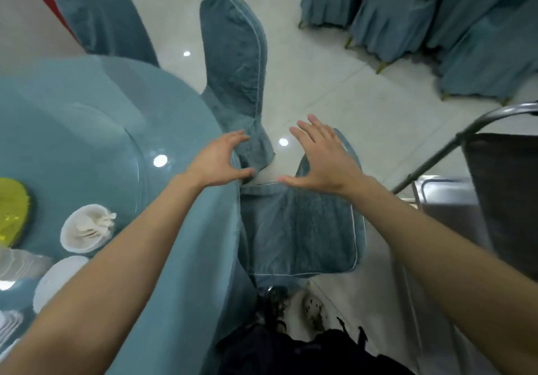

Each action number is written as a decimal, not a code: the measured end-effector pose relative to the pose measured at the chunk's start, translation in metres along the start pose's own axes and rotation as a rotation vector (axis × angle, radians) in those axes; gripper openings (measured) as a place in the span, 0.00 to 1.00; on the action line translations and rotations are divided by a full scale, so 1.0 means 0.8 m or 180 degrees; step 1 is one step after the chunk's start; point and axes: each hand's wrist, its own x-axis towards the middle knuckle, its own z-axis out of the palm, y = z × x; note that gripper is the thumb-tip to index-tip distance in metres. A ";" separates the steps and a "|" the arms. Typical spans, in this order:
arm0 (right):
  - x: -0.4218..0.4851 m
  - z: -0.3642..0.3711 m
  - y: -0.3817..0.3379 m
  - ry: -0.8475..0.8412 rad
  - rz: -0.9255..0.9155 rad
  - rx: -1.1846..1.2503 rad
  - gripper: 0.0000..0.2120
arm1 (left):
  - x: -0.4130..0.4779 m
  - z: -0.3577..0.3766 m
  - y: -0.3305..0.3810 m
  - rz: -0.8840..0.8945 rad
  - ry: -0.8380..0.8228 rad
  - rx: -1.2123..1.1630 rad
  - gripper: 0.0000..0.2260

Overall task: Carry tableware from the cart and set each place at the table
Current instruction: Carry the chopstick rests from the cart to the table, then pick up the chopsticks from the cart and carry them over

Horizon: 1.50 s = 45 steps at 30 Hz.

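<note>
My left hand [219, 160] and my right hand [321, 156] are stretched out in front of me, both empty with fingers spread. They hover above the gap between the round table [96, 141] with its blue cloth and a blue-covered chair [297, 229]. A white bowl of spoons [86, 232] stands on the table at the lower left, with a white plate [56, 281] and stacked dishes [17, 264] beside it. The metal cart [454, 208] is at the right edge, its contents hidden.
A glass turntable [87, 106] covers the table's middle, with a yellow object [11, 211] at the far left. More blue-covered chairs [235, 60] ring the table and stand at the back right [436, 19]. White tiled floor [364, 98] lies between them.
</note>
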 end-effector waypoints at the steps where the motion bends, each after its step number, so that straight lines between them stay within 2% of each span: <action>1: -0.011 -0.004 0.011 0.0040 0.0146 -0.0044 0.58 | 0.016 0.001 0.011 0.0161 -0.0037 -0.0014 0.41; 11: -0.145 -0.034 0.096 0.0367 0.1501 -0.0175 0.58 | 0.136 0.033 0.164 0.1464 -0.0482 0.0052 0.39; 16: -0.216 -0.043 0.133 0.0405 0.2075 -0.0127 0.57 | 0.173 0.064 0.255 0.1936 -0.0699 0.0101 0.39; 30: -0.354 -0.060 0.265 0.0652 0.3017 0.0101 0.56 | 0.255 0.163 0.466 0.2534 -0.1162 0.0407 0.39; 38: -0.435 -0.073 0.428 0.0643 0.3480 0.0168 0.57 | 0.336 0.261 0.645 0.2744 -0.1478 0.0485 0.40; 45: -0.507 -0.082 0.565 0.0586 0.3848 0.0351 0.56 | 0.404 0.351 0.808 0.3050 -0.1699 0.0848 0.41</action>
